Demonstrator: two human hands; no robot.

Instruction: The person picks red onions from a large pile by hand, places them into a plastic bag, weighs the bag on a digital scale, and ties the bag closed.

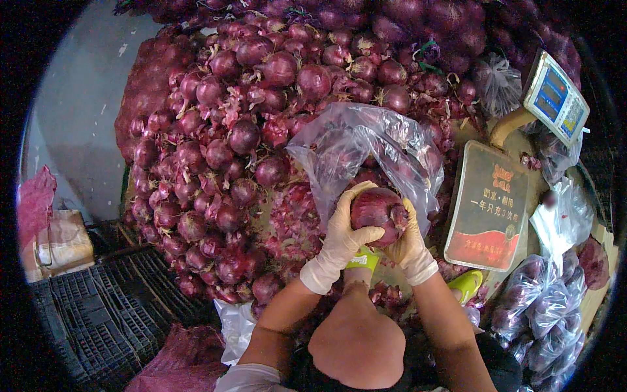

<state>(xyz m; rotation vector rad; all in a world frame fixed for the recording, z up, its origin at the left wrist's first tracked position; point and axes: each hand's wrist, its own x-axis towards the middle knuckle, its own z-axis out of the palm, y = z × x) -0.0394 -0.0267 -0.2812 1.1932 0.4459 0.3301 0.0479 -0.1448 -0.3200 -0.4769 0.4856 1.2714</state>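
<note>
A large red onion (376,215) is held between my two gloved hands in front of me. My left hand (348,235) grips its left side, with the thumb across the lower front. On the onion's right side lies my right hand (410,245), its fingers partly hidden behind it. Just beyond them a clear plastic bag (330,157) stands with its mouth spread, some red onions inside. A wide pile of loose red onions (220,152) with dry skins spreads to the left and beyond the bag.
A platform scale (487,210) with a display (557,98) stands at the right. Tied clear bags of onions (543,304) lie at the lower right. Black plastic crates (98,313) and red mesh (181,362) are at the lower left. Full mesh sacks (431,24) line the back.
</note>
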